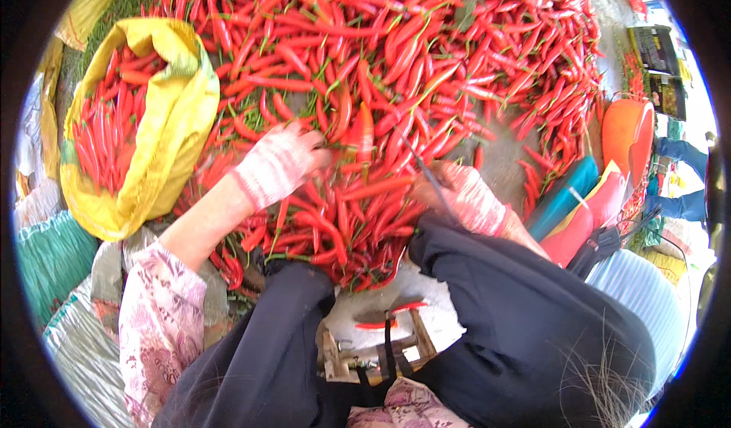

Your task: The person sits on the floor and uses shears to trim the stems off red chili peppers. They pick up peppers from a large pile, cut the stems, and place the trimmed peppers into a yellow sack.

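Note:
A broad heap of red chili peppers with green stems spreads over the ground before me. My left hand, in a red-and-white knitted glove with bare fingers, reaches into the near part of the heap. Its fingers are bent and blurred, so what they grip is unclear. My right hand, gloved alike, rests low by the heap's right side, above my knee. A thin dark strip crosses in front of it; I cannot tell if the hand holds it. More chilies are piled between my knees.
At left stands a yellow woven sack, its mouth wide, with chilies inside. Green netted sacks lie below it. To the right are an orange plastic container and a teal object. A wooden stool frame shows beneath me. A person's legs appear far right.

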Motion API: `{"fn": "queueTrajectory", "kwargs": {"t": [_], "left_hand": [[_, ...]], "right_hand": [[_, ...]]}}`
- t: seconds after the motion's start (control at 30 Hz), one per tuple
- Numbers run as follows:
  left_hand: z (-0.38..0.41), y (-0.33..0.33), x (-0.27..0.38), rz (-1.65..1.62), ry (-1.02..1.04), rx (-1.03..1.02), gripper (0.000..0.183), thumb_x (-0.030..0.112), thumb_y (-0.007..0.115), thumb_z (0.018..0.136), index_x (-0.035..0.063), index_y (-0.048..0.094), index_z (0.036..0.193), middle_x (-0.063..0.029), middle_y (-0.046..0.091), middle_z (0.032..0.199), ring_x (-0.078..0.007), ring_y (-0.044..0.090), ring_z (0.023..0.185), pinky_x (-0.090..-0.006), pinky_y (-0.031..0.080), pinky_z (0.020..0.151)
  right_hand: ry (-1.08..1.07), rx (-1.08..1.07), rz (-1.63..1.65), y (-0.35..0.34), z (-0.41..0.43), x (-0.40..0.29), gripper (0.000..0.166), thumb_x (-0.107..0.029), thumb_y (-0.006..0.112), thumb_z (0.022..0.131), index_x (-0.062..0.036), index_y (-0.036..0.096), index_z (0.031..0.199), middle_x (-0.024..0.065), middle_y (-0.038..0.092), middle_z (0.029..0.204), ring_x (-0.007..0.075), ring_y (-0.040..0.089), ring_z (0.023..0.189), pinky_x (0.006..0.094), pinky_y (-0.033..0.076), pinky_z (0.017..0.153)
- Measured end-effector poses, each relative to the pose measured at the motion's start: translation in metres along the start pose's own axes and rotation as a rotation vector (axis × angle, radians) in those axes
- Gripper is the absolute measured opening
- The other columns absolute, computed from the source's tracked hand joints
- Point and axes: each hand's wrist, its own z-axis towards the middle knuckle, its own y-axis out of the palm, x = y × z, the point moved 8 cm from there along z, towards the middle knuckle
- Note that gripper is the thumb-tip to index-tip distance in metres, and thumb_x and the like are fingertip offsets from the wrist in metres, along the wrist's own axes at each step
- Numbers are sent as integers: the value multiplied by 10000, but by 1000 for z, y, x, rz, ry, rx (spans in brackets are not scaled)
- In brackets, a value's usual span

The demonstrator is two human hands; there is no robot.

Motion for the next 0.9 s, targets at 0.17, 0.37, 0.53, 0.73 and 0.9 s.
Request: {"fn": "queueTrajectory", "kwargs": {"t": [0.17, 0.37, 0.53, 0.73, 0.9], "left_hand": [[-38, -13, -62, -94, -262, 33, 292, 163, 689, 773, 109, 686, 1060, -159, 629, 1076, -369, 619, 1023, -496, 499, 907], [-77, -34, -99, -84, -434, 390, 283, 104, 663, 873, 90, 666, 1155, -169, 652, 1160, -372, 628, 1054, -448, 509, 898], [-46, -58, -98, -338, -615, 401, 278, 223, 633, 920, 54, 664, 1139, -174, 713, 1053, -360, 678, 993, -432, 527, 853], [51, -16, -77, -395, -620, -95, 514, 464, 647, 882, -2, 692, 1095, -258, 696, 1052, -404, 666, 1013, -469, 519, 895], [-14, 0, -38, -889, -475, 95, 342, 218, 645, 943, 58, 630, 1245, -158, 703, 1066, -291, 695, 926, -366, 538, 857]], "right_hand": [[-226, 90, -401, -12, 46, -48, 303, -335, 705, 884, -54, 630, 969, 199, 643, 762, 381, 675, 770, 473, 510, 669], [-318, 179, -25, -14, 89, -69, 353, -241, 726, 915, 6, 627, 1147, 106, 683, 876, 152, 643, 792, 326, 519, 716], [-26, 200, 154, -24, 80, -37, 439, -335, 770, 876, 28, 661, 1099, 162, 712, 928, 205, 688, 852, 353, 537, 798], [-102, 113, 57, -5, 70, -37, 432, -351, 757, 890, 22, 659, 1085, 131, 693, 903, 186, 657, 832, 353, 524, 784], [-17, 10, 209, -1, 38, -23, 336, -306, 696, 930, 15, 660, 1023, 51, 662, 822, 92, 589, 764, 272, 496, 695]]}}
